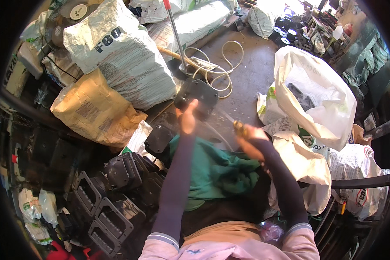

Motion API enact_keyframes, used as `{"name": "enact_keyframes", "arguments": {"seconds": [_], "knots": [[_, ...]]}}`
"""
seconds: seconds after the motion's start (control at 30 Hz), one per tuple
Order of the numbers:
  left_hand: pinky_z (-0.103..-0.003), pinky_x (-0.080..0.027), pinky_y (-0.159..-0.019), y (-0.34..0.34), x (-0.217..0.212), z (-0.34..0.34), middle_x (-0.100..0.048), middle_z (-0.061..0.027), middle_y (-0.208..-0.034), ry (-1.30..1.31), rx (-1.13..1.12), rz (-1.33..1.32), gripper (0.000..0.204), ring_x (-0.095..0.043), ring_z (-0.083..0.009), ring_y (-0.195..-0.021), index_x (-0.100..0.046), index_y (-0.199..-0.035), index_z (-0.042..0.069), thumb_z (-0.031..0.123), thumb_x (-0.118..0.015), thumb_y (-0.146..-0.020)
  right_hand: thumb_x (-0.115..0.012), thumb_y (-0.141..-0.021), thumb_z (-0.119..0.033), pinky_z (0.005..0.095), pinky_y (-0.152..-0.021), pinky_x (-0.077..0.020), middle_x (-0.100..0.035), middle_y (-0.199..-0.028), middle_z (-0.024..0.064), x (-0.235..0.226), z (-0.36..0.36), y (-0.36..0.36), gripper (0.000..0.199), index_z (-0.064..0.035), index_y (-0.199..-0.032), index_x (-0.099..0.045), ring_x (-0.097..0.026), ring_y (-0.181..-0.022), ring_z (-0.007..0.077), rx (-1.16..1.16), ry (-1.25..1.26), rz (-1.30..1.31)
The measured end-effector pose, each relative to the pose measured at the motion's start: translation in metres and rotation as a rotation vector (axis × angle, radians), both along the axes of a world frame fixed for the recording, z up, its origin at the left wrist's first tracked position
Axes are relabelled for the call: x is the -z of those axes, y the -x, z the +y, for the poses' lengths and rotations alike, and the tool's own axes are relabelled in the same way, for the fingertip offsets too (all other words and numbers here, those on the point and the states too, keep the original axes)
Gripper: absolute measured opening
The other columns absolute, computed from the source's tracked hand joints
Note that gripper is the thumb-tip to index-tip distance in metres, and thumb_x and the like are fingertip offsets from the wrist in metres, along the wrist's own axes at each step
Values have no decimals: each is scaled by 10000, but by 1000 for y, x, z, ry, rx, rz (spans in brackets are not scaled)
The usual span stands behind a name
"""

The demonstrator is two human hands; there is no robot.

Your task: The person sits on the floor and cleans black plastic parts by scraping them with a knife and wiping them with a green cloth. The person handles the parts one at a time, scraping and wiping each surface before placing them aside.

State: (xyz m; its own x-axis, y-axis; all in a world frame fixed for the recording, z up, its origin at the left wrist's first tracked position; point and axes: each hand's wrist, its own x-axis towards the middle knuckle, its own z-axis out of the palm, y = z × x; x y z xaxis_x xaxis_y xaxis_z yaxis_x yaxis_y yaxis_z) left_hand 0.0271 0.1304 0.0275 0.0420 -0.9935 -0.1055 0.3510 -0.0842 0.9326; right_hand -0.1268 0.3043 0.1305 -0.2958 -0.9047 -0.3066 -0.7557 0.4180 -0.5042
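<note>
My left hand [188, 118] holds up a dark grey plastic casing [196, 96], gripping its lower edge. My right hand [250, 138] is blurred and grips a small tool with a brass-coloured tip [238, 126], a thin blade or shaft pointing up-left toward the casing. A green cloth [216, 169] lies over my lap beneath both hands. A second black casing [158, 139] rests just left of my left forearm.
A pile of black plastic casings [117, 190] lies at the lower left. Large white and tan sacks [125, 60] stand behind it. An open white bag [316, 95] is at the right. A coiled white hose [216, 65] and a metal pole [174, 34] are on the concrete floor.
</note>
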Motion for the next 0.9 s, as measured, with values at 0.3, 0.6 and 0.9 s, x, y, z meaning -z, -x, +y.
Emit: {"name": "enact_keyframes", "arguments": {"seconds": [0.3, 0.6, 0.9], "knots": [[-336, -495, -897, 1, 29, -10, -592, -137, -1260, -165, 0, 324, 542, -593, -203, -1062, -554, -1277, -53, 196, -759, -841, -611, -905, -337, 529, -798, -500, -678, -906, 243, 25, 5, -53, 337, -37, -1052, -564, -649, -887, 439, -93, 40, -109], [-335, -483, -893, -7, 22, -14, -623, -128, -1156, -104, -18, 178, 482, -598, -209, -1025, -575, -1213, -45, 167, -760, -821, -646, -891, -301, 509, -781, -516, -672, -901, 284, 27, 17, -24, 357, -47, -1133, -579, -652, -874, 463, 49, 55, -110], [-346, -444, -942, -7, -28, 15, -649, -135, -1110, 43, -25, -106, 475, -599, -236, -1003, -607, -1180, -31, 134, -789, -773, -661, -871, -286, 479, -772, -532, -679, -882, 263, 3, -3, -29, 358, -15, -1091, -582, -655, -872, 455, -70, 150, -127]]}}
